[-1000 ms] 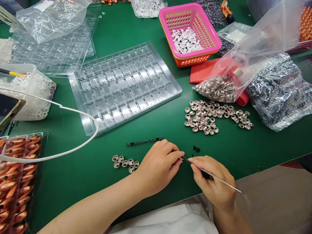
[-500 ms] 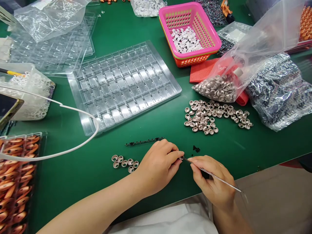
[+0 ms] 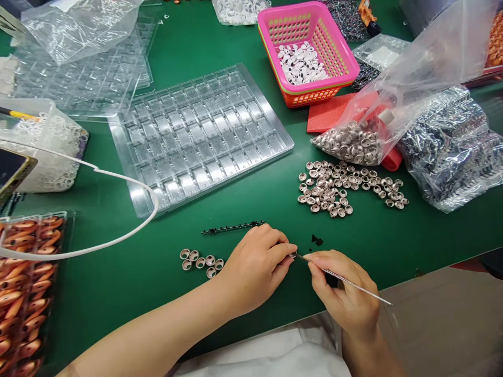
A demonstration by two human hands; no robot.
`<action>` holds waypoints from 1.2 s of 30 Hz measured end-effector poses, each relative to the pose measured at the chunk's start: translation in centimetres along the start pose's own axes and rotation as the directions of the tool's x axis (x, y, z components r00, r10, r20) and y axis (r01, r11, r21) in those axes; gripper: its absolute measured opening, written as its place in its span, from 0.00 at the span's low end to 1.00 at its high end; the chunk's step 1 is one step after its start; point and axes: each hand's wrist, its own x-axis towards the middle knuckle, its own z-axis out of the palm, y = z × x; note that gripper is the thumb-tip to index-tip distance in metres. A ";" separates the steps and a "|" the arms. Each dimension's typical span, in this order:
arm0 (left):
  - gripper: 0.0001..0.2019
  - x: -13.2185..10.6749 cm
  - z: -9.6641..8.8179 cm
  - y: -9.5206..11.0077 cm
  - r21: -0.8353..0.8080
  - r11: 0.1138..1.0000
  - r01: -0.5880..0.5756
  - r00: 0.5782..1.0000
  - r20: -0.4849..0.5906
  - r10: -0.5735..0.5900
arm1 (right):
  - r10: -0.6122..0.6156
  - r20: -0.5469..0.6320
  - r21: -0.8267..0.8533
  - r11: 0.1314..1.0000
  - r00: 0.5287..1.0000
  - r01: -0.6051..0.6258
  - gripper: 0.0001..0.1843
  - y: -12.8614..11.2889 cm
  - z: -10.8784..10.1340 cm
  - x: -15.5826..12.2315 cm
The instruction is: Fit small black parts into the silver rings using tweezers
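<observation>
Where both hands meet by the table's near edge, a thin metal pick (image 3: 346,283) lies slanted. Its long axis runs from near right to far left, tip pointing left at a small silver cap (image 3: 293,255). The right hand (image 3: 343,298) pinches the pick. The left hand (image 3: 255,269) pinches the cap, mostly hidden by fingertips. Bare green mat (image 3: 393,241) lies open to the right. A small cluster of caps (image 3: 201,262) sits left, a black strip (image 3: 233,228) just beyond.

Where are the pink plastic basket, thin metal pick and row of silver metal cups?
Pink plastic basket (image 3: 338,47): head view, right wall.
Thin metal pick (image 3: 365,291): head view, bare shaft.
Row of silver metal cups (image 3: 201,263): head view, middle cup.
</observation>
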 end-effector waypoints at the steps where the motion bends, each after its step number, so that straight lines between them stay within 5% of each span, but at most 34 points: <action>1: 0.08 0.0 0.0 0.0 -0.002 1.000 0.001 1.000 0.001 -0.001 | 0.000 -0.001 -0.003 1.000 1.000 0.000 0.20 0.0 0.0 0.0; 36: 0.08 0.0 0.0 0.1 0.000 1.000 0.006 1.000 0.009 -0.006 | 0.008 -0.031 -0.030 1.000 0.999 -0.009 0.19 -0.4 0.0 0.2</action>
